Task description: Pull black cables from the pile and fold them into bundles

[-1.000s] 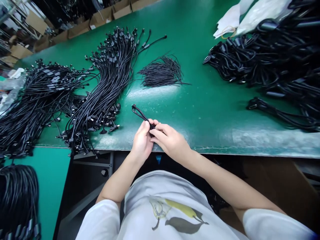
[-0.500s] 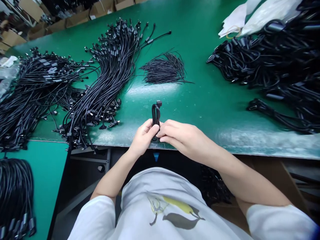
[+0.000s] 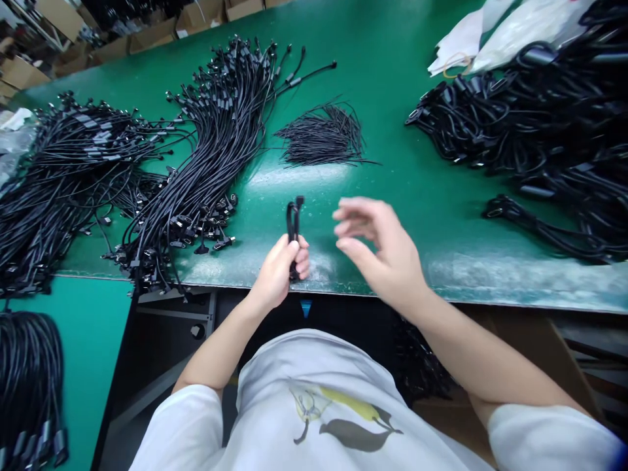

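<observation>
My left hand (image 3: 282, 268) is closed round a short black cable folded into a small bundle (image 3: 294, 222), held upright over the near edge of the green table (image 3: 402, 196). My right hand (image 3: 380, 245) hovers just right of the bundle, apart from it, fingers spread and slightly blurred, holding nothing. Beyond both hands lies a small heap of thin black ties (image 3: 321, 137).
Long black cables lie fanned in a pile (image 3: 210, 150) on the left, with another pile (image 3: 63, 176) further left. Bundled cables are heaped (image 3: 534, 124) on the right, one bundle (image 3: 510, 209) apart. White bags (image 3: 490, 29) lie far right. Cardboard boxes (image 3: 147, 33) line the far edge.
Both hands held the folded cable before. My right hand has let go and moved right and up, opening. The left hand keeps the bundle, now upright.
</observation>
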Available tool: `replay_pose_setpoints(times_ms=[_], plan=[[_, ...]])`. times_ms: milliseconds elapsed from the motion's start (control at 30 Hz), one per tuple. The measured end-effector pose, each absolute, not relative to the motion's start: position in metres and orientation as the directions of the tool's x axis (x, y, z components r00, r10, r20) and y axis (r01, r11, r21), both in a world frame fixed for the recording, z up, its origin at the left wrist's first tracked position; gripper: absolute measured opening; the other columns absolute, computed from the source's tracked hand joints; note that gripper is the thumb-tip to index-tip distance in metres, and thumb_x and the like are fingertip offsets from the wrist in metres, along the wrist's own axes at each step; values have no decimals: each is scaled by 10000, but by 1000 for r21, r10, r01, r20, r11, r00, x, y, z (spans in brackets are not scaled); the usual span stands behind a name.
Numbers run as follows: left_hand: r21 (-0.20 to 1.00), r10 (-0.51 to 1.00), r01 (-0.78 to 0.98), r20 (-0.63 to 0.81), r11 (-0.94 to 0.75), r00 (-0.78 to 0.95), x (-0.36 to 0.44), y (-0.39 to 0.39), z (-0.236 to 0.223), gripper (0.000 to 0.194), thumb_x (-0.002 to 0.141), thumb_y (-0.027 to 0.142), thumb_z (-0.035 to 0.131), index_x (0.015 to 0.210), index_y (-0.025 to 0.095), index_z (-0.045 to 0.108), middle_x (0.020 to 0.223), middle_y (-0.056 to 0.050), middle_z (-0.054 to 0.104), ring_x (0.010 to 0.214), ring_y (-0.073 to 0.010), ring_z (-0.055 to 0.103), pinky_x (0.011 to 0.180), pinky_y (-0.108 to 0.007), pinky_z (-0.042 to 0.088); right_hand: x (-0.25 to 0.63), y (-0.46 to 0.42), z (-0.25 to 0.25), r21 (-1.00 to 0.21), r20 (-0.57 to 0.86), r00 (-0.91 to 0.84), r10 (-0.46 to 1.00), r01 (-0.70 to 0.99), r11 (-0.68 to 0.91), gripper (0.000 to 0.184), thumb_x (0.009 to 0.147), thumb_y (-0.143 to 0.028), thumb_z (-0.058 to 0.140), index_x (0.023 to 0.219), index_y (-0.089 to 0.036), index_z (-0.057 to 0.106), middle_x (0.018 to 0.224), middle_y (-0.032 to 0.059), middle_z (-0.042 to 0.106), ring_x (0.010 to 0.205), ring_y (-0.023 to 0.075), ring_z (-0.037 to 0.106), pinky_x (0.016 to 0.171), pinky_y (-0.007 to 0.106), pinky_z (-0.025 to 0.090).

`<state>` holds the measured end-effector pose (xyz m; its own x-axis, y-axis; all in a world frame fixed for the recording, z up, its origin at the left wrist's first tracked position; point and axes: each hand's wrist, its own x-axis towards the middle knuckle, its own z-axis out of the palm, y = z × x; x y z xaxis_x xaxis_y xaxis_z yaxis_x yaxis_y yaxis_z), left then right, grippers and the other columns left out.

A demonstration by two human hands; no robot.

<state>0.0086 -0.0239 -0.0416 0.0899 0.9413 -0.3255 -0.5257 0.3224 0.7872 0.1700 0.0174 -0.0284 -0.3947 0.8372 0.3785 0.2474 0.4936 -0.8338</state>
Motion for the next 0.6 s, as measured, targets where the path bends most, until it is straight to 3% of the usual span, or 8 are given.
replay_pose_setpoints(times_ms=[67,133,200,267,333,400,600], plan=[[843,934,-407,-287,352,212,13,-30,-42,257,855,402,641,861,173,524,648,51,406,544,-70,401,514,-200,361,170,31,-21,-915,265,-384,885,189,356,466,816,-356,671,1239,-213,536,1169,89,639,969,197,638,820,342,546],[858,909,-347,-275,379,312,17,-34,-39,300,844,441,653,868,169,528,673,38,433,575,-80,426,539,-214,393,165,36,-19,-966,141,-479,867,127,227,341,799,-367,685,1076,-198,580,960,38,675,769,146,637,692,280,536],[807,872,-386,-298,447,387,18,-37,-35,304,831,428,676,900,159,552,694,30,435,589,-79,426,534,-209,394,158,34,-18,-996,45,-510,859,42,77,229,847,-403,634,880,-190,557,739,-17,632,545,86,546,530,218,463],[699,826,-471,-324,538,462,18,-39,-31,304,804,385,719,946,152,586,713,24,437,589,-71,423,517,-192,386,154,29,-18,-993,16,-490,871,-108,-43,310,879,-466,589,771,-192,491,625,-46,569,422,50,421,418,191,352],[582,784,-539,-337,609,521,18,-41,-29,306,773,342,757,967,154,612,745,14,456,603,-67,441,533,-184,411,152,25,-17,-962,8,-497,868,-242,-130,375,890,-502,571,719,-191,450,563,-61,515,390,36,355,392,184,292],[494,754,-576,-340,651,561,18,-42,-29,296,761,317,771,968,158,632,761,9,465,619,-67,460,561,-188,443,152,23,-16,-931,-18,-526,850,-301,-206,405,899,-521,554,695,-191,439,510,-70,449,413,48,385,398,177,286],[407,683,-551,-366,728,632,15,-38,-38,309,805,385,706,962,123,660,731,5,433,579,-73,429,511,-192,421,155,23,-22,-964,-41,-571,820,-193,-182,448,891,-586,525,687,-190,477,509,-38,461,546,113,553,391,172,326]])
